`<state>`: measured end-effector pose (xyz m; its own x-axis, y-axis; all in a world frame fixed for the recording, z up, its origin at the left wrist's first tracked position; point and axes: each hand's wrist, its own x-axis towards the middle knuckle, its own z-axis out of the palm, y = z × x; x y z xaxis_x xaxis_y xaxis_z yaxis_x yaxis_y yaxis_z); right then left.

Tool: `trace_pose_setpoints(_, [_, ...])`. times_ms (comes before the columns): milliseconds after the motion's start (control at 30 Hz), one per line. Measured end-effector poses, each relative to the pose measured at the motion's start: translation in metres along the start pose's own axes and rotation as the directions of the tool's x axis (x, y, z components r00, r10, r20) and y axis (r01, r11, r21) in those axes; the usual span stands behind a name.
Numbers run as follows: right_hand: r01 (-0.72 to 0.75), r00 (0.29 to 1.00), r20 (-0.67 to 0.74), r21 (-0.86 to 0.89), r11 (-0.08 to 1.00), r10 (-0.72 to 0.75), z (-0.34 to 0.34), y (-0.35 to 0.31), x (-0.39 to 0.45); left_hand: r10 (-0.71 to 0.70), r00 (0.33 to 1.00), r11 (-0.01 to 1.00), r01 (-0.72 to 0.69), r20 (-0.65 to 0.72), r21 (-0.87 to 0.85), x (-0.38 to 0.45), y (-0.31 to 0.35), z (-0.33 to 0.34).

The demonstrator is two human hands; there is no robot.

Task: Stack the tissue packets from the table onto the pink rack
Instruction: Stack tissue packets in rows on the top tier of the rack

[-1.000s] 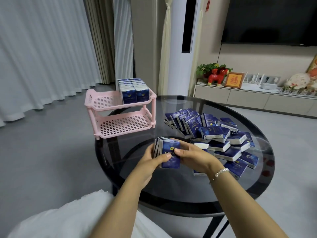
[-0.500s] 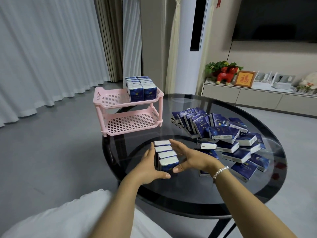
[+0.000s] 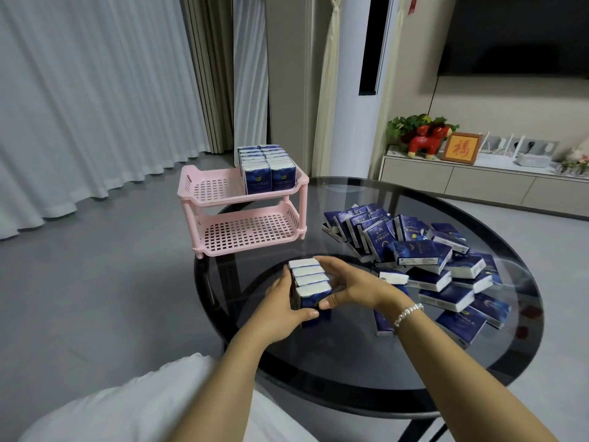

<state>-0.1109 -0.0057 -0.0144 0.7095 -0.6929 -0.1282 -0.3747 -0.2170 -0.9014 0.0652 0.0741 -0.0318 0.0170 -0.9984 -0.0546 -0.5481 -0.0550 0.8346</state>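
Note:
A row of several blue-and-white tissue packets point(image 3: 308, 279) stands on edge on the glass table, squeezed between both hands. My left hand point(image 3: 280, 307) grips its left side, thumb across the near packet. My right hand point(image 3: 347, 287) grips the right side, fingers curled over the far end. A two-tier pink rack point(image 3: 210, 199) stands at the table's far left edge. Its top shelf holds two rows of upright packets point(image 3: 269, 169) on the right half; the lower shelf point(image 3: 248, 232) is bare. A loose pile of packets point(image 3: 424, 256) lies to the right.
The round dark glass table point(image 3: 366, 355) has a black rim. Behind it are a white floor-standing air conditioner point(image 3: 353, 90), a low TV cabinet point(image 3: 478, 183) with ornaments, and curtains point(image 3: 95, 90) at the left. A white-clothed knee point(image 3: 127, 406) shows at the bottom.
The handful of packets was turned from facing me to standing on edge in a row on the table, and both hands now press it together. The camera view shifted left and nearer.

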Motion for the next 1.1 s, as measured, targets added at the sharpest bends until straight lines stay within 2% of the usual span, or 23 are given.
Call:
trace_pose_setpoints(200, [0.077,0.995,0.055,0.036,0.996,-0.078,-0.022,-0.047,0.017,0.095,0.993,0.987,-0.103,-0.069,-0.123,0.013,0.015,-0.046])
trace_pose_setpoints(400, [0.168,0.983,0.07,0.061,0.984,-0.172,-0.04,-0.101,0.06,0.184,0.974,0.976,-0.197,-0.13,-0.094,0.031,0.043,-0.108])
trace_pose_setpoints(667, [0.172,0.985,0.057,-0.185,0.968,-0.164,-0.066,-0.162,0.136,0.23,0.956,0.968,-0.244,-0.182,-0.057,0.072,0.058,-0.188])
trace_pose_setpoints(733, [0.171,0.985,0.046,-0.304,0.937,-0.165,-0.068,-0.177,0.16,0.23,0.957,0.968,-0.243,-0.175,-0.054,0.086,0.057,-0.211])
trace_pose_setpoints(800, [0.16,0.987,0.032,-0.345,0.925,-0.159,-0.07,-0.192,0.184,0.198,0.967,0.976,-0.21,-0.161,-0.058,0.101,0.054,-0.234])
trace_pose_setpoints(1000, [0.171,0.983,0.117,-0.295,0.94,-0.142,-0.073,-0.222,0.246,0.12,0.991,0.987,-0.125,-0.052,-0.1,0.143,0.043,-0.298])
trace_pose_setpoints(1100, [0.15,0.986,0.114,-0.294,0.944,-0.121,-0.072,-0.223,0.267,0.078,0.997,0.99,-0.079,-0.015,-0.117,0.163,0.031,-0.309])
